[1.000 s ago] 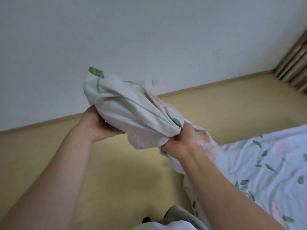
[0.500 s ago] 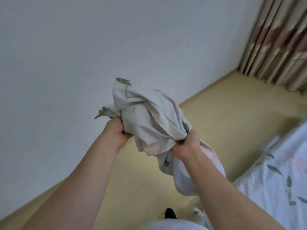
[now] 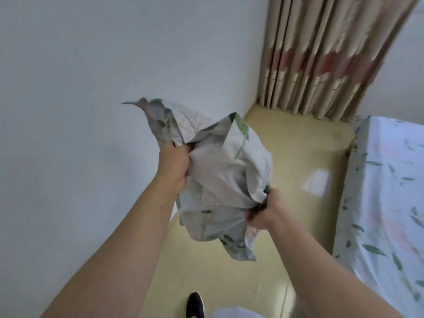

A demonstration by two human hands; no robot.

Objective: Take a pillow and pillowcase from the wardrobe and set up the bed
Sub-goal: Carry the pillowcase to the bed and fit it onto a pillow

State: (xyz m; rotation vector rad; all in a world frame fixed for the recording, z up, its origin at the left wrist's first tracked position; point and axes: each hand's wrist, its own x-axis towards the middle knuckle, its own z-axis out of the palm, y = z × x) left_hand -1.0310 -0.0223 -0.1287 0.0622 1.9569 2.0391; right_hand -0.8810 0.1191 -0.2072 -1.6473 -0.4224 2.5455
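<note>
Head view, looking down. A pale yellow floor (image 3: 286, 157) ran between a plain white wall (image 3: 91, 65) on the left and the bed (image 3: 390, 203) on the right. The bed was covered by a light sheet printed with green leaves and faint pink patches. Pleated beige curtains (image 3: 332, 53) with red motifs hung in the far corner, reaching the floor just beyond the head of the bed. The toe of a dark shoe (image 3: 195, 305) stood on the floor at the lower edge.

The pillowcase (image 3: 224, 175), in the same leaf print, was held in the air over the floor, left of the bed and apart from it. It was bunched and crumpled; whether anything lay inside could not be told.

The left hand (image 3: 174, 161) gripped an upper fold of the pillowcase, fingers curled into the cloth, with a loose corner rising above it. The right hand (image 3: 263, 211), lower and nearer the bed, was clenched round a gathered twist of the fabric, with a tail hanging below.
</note>
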